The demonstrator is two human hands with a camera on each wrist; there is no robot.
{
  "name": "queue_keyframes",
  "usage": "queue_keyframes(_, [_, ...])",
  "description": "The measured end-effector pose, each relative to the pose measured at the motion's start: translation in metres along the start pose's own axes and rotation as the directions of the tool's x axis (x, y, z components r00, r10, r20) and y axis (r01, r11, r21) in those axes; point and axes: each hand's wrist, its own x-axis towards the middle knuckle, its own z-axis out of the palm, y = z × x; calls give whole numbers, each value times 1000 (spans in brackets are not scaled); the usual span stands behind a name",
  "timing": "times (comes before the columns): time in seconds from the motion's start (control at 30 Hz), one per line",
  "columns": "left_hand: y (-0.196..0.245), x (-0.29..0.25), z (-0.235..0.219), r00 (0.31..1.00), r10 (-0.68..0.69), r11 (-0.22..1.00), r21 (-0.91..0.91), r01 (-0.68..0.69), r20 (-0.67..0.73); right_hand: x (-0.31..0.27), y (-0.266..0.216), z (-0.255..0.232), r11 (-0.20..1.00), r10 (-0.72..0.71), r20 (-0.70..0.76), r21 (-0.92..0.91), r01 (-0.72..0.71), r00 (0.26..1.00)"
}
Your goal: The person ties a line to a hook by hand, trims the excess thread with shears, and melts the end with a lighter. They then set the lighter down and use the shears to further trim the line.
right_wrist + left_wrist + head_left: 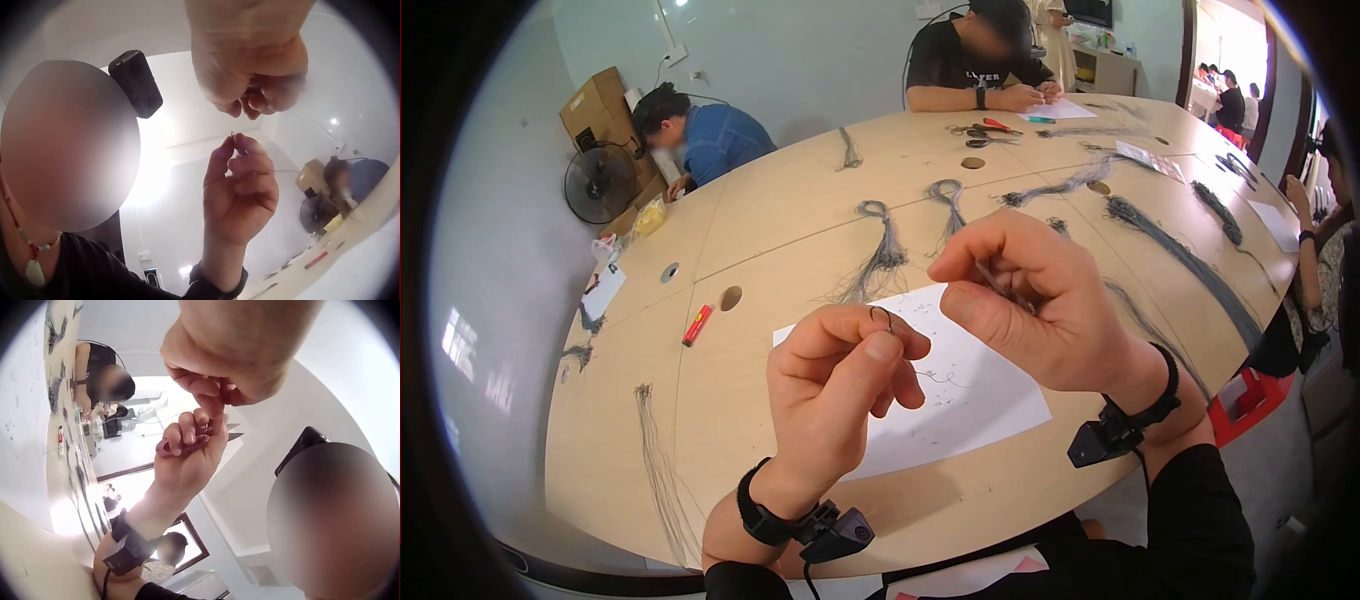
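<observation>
My left hand (835,375) pinches a small dark fish hook (882,318) between thumb and forefinger, its bend standing above the fingertips. From under that hand a thin line (945,378) curls out over a white paper sheet (990,395). Beside it, slightly higher, my right hand (1040,300) has its fingers curled around small scissors (234,436). Their pointed blades stick out past the fingers in the left wrist view, and much of the handle is hidden in the palm. Small dark bits (920,435) lie scattered on the sheet.
Bundles of grey line (885,245) lie about the wooden table (780,270), a long thick one (1185,265) at the right. A red tube-shaped item (697,325) lies left of the sheet. Pliers and scissors (990,130) lie farther back. Other people sit around the table.
</observation>
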Motion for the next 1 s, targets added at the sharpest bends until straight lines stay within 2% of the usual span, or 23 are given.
queue_keyframes(0.07, [0, 1, -1, 1000, 28, 1000, 12, -28, -3, 0, -1, -1, 998, 16, 37, -57, -14, 999])
queue_keyframes(0.3, [-1, 4, -3, 999, 30, 999, 17, -30, -13, 2, -1, -4, 998, 67, 17, 3, -67, 998])
queue_keyframes(0.37, [-1, 3, -2, 999, 33, 999, 34, -32, -36, 2, -4, -4, 985, 157, 11, 77, -157, 988])
queue_keyframes(0.4, [-1, 3, -2, 999, 32, 999, 33, -31, -33, 1, -7, -4, 985, 157, 8, 76, -158, 987])
queue_keyframes(0.47, [-1, 3, -1, 998, 35, 999, 32, -33, -56, -1, -14, -4, 927, 273, 32, 260, -272, 961])
queue_keyframes(0.5, [-1, 3, -1, 998, 34, 999, 29, -33, -49, -2, -21, -3, 928, 273, 26, 257, -270, 962])
queue_keyframes(0.57, [-1, 3, 0, 997, 53, 999, 5, -53, -49, -6, -35, 0, 737, 412, 303, 443, -510, 859])
queue_keyframes(0.6, [-3, 4, 0, 998, 50, 999, -6, -50, -38, -11, -35, 6, 707, 363, 376, 484, -515, 853])
queue_keyframes(0.67, [-7, 5, -2, 993, 114, 993, -9, -115, -30, -18, -49, 20, 538, 291, 486, 629, -561, 824])
queue_keyframes(0.7, [-11, 10, 1, 984, 162, 984, 90, -155, -74, -26, -55, 37, 816, 184, 155, 526, -239, 971])
queue_keyframes(0.73, [-7, 4, 6, 978, 14, 1000, 10, -12, -209, -32, -46, 46, 763, 5, 272, 621, -180, 962])
queue_keyframes(0.77, [-6, 5, 6, 987, 3, 1000, 31, 2, -162, -30, -71, 33, 522, 143, 388, 752, -403, 910])
queue_keyframes(0.8, [-6, 6, 2, 993, -9, 999, 50, 15, -118, -37, -59, 48, 664, 57, 331, 692, -284, 942])
queue_keyframes(0.87, [-9, 7, 2, 991, -8, 995, 97, 20, -130, -37, -58, 46, 648, 65, 336, 702, -296, 940])
queue_keyframes(1.0, [-7, 8, -2, 995, 35, 994, 102, -26, -90, -36, -61, 36, 579, -39, 410, 753, -313, 911])
